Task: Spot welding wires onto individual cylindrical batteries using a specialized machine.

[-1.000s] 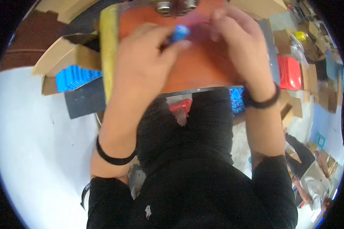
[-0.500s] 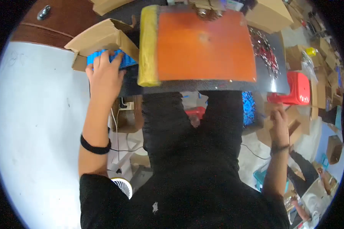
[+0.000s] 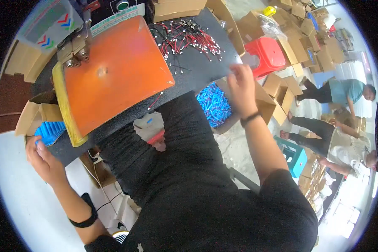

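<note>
My left hand [image 3: 45,164] is at the left end of the dark table, beside an open cardboard box [image 3: 26,119] holding rows of blue cylindrical battery cells [image 3: 51,131]. Its fingertips are closed around a blue cell [image 3: 38,139], largely hidden by the fingers. Near the right edge of the table my right hand [image 3: 242,90] hovers with loosely bent fingers slightly apart, and nothing shows in it. Red and black wire leads [image 3: 191,40] with white ends lie in a pile on the table, beyond that hand. A single red lead [image 3: 155,101] rests at the front edge.
An orange board [image 3: 113,75] with a yellow padded edge [image 3: 67,107] covers much of the table [image 3: 189,77]. Metal rollers [image 3: 76,59] stand over its far side. Below the right edge is a box of blue cells [image 3: 214,105]. A red stool [image 3: 266,54], cartons and two people are at right.
My view has turned to the right. My left hand has drawn back from the rows of cells to the box's near edge. My right hand has come up beside the table.
</note>
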`<state>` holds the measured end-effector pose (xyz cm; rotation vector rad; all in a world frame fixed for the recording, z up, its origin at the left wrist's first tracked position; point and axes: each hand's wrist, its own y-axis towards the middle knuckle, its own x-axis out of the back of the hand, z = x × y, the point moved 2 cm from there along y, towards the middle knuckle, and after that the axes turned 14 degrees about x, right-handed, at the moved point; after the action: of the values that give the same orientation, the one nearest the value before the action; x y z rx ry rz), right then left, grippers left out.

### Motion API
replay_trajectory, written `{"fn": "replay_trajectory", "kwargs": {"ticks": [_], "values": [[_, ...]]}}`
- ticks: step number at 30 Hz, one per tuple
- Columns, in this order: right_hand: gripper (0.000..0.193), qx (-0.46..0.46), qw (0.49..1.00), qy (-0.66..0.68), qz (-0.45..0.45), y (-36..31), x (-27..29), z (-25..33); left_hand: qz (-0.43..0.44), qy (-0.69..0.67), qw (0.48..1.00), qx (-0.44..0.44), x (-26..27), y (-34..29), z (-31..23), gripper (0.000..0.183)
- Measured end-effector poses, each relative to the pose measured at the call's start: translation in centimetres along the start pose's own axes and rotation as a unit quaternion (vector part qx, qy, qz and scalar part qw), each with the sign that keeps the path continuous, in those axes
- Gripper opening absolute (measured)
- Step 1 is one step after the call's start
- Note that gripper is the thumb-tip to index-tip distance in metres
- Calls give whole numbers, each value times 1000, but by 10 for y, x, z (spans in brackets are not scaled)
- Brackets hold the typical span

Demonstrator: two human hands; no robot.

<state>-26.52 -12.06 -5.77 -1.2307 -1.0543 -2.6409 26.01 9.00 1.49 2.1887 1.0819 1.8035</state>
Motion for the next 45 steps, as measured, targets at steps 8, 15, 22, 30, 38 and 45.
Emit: {"fn": "replay_trajectory", "kwargs": {"ticks": [8,15,22,30,38,45], "values": [[17,47,984,-138,103,44,-27,-10,135,-184,974,9,-48,21,-196,23],[6,52,998,-31,28,70,63,60,205,-310,927,54,-57,26,-198,30],[10,118,989,90,17,84,44,117,226,-347,904,105,-66,33,-202,25],[14,213,975,47,46,111,12,153,186,-332,921,81,-70,35,-194,23],[14,251,965,69,44,115,-5,159,192,-338,913,121,-70,39,-193,24],[19,269,959,81,25,117,-16,158,160,-319,927,114,-73,40,-189,24]]}}
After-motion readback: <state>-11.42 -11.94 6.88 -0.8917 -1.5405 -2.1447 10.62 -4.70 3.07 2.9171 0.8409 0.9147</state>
